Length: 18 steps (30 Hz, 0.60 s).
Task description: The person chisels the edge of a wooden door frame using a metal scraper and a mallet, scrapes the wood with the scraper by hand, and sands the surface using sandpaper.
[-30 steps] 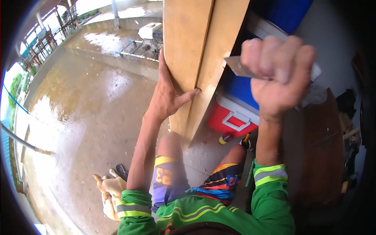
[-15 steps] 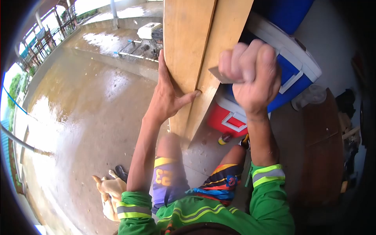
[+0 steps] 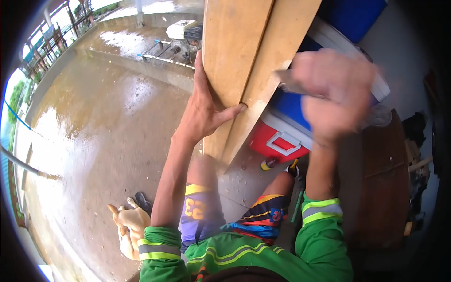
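A long wooden board [image 3: 237, 51] with a lengthwise groove stands in front of me, its lower end near my knee. My left hand [image 3: 204, 110] lies against its left edge, fingers stretched upward and thumb across the face at the groove. At the board's right edge, my right hand [image 3: 333, 89] is closed around a flat metal blade [image 3: 293, 82], whose tip touches or nearly touches the wood. The hand is blurred, and the rest of the tool is hidden in the fist. Pale, freshly cut wood shows along that edge.
Behind the board at the right are a red cooler [image 3: 258, 141] and a blue cooler [image 3: 291, 105] with white trim. A small engine [image 3: 183, 33] sits beyond the wet floor. A tan dog [image 3: 131, 223] lies at lower left. A brown wooden panel [image 3: 383, 188] is at right.
My right hand has moved right with the blade, and is more blurred. The board and my left hand appear shifted slightly right in view, with the left hand still on the board.
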Each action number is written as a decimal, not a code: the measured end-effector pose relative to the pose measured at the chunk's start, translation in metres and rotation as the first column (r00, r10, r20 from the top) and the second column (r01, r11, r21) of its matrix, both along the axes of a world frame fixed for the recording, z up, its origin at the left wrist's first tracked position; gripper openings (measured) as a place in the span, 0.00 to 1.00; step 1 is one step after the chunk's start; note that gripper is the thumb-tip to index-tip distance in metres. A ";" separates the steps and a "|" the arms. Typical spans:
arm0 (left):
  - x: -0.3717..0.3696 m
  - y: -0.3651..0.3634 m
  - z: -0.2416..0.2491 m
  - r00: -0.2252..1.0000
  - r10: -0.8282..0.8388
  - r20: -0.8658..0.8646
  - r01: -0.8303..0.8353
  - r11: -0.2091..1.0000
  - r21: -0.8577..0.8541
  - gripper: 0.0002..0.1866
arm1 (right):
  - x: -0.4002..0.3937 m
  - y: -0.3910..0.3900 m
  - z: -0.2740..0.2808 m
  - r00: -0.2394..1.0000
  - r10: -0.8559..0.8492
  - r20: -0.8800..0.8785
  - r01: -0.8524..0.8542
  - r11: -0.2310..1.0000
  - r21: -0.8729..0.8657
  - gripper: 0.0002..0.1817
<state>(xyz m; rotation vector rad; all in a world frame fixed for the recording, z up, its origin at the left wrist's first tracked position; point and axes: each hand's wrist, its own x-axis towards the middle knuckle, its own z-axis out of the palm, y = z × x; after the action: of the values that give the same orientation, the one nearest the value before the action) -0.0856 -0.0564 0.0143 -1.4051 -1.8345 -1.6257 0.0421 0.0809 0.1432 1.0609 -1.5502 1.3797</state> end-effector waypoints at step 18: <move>0.001 -0.002 0.000 1.000 -0.015 0.007 0.015 1.000 -0.016 0.68 | 0.003 -0.008 -0.011 0.999 -0.039 -0.008 0.039 0.997 0.059 0.19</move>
<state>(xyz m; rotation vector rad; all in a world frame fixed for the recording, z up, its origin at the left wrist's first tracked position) -0.0849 -0.0585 0.0146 -1.4256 -1.8495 -1.6284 0.0456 0.0726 0.1318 1.0643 -1.6078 1.3093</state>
